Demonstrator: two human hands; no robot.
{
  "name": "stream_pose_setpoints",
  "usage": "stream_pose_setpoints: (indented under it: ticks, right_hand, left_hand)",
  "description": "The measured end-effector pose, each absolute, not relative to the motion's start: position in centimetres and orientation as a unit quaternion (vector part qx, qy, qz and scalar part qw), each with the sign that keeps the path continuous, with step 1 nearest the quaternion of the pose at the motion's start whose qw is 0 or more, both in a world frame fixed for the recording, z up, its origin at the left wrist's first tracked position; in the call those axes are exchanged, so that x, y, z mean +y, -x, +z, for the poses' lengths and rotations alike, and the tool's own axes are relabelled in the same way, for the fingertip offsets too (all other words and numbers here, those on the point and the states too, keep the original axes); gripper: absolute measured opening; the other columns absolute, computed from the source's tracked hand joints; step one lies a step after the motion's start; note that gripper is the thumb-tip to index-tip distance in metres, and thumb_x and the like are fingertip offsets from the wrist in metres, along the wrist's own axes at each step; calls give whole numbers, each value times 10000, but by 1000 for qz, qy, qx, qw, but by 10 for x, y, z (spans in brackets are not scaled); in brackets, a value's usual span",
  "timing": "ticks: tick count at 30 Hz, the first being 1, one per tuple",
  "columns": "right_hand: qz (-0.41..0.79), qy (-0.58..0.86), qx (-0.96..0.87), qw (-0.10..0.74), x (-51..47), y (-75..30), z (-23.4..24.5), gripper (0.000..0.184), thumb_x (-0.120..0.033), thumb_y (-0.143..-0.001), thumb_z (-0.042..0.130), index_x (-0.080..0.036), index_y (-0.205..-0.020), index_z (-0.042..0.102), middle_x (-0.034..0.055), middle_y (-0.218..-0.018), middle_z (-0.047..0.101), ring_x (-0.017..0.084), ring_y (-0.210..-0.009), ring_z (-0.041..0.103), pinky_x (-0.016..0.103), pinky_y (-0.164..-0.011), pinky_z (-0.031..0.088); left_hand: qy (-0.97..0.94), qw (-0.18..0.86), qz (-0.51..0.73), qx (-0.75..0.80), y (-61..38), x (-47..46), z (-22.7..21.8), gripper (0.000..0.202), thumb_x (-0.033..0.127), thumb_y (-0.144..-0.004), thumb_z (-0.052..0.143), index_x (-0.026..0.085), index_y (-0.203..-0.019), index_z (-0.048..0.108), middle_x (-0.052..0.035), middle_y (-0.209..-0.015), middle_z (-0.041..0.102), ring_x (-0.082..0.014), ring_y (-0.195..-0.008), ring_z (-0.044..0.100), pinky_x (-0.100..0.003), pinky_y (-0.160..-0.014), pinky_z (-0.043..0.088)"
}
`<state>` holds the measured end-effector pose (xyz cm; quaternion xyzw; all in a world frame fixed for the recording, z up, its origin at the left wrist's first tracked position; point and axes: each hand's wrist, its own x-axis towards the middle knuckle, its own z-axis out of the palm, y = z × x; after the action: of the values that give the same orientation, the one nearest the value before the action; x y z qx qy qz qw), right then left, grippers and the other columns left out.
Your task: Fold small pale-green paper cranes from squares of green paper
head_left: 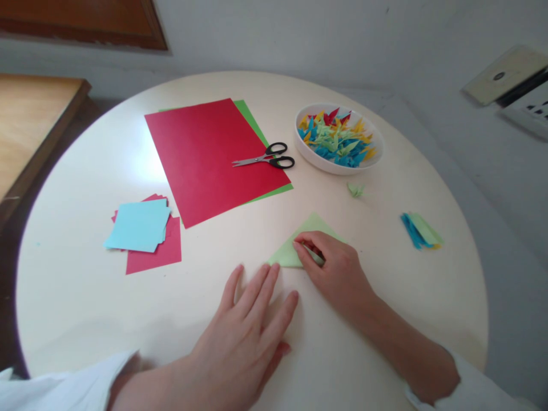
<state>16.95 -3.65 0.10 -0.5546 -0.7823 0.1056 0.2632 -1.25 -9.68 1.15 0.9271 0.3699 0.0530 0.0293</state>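
A light green sheet of paper (286, 253), folded into a triangle, lies flat at the middle of the table. My left hand (246, 325) has its fingers spread, palm down, with two fingertips at the triangle's left corner. On the right part of the paper, my right hand (331, 262) is closed, thumb and index finger pinched together at the sheet. It covers part of the triangle's lower edge. Beyond it sits a small light green folded paper crane (355, 189).
A white bowl (338, 168) holds many colourful folded papers. Black-handled scissors (266, 157) lie across a large red sheet (205, 160) over green paper. Blue squares (137, 224) top red ones at left; folded strips (423, 229) lie right. The round table (85, 319) stands beside the wall.
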Motion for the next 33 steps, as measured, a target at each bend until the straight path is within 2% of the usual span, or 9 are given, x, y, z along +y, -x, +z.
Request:
stream_pose_setpoints:
  ticks: [12,28,33]
  right_hand:
    - [101,554,-784,261,-36,-170,0,113,-155,-824,502,-180,-767,597,23,-698,677,134,-594,597,231,-585,454]
    - [100,553,-783,266,-36,-169,0,103,-148,-817,511,-175,-772,600,29,-705,682,141,-610,611,233,-595,461]
    - [102,556,-782,262,-36,-169,0,122,-159,-827,496,-181,-768,601,29,-709,684,139,-611,611,236,-598,466]
  left_hand:
    - [-928,36,42,369,13,-98,10,469,413,-910,332,220,-1332,406,-165,-1341,475,-319,-1250,400,-531,-1008,207]
    - [-931,29,44,360,13,-97,10,455,388,-915,336,198,-1321,413,-179,-1317,500,-332,-1233,425,-546,-977,256]
    - [-929,41,34,366,13,-97,9,474,412,-908,340,221,-1338,396,-168,-1350,468,-321,-1252,401,-538,-999,230]
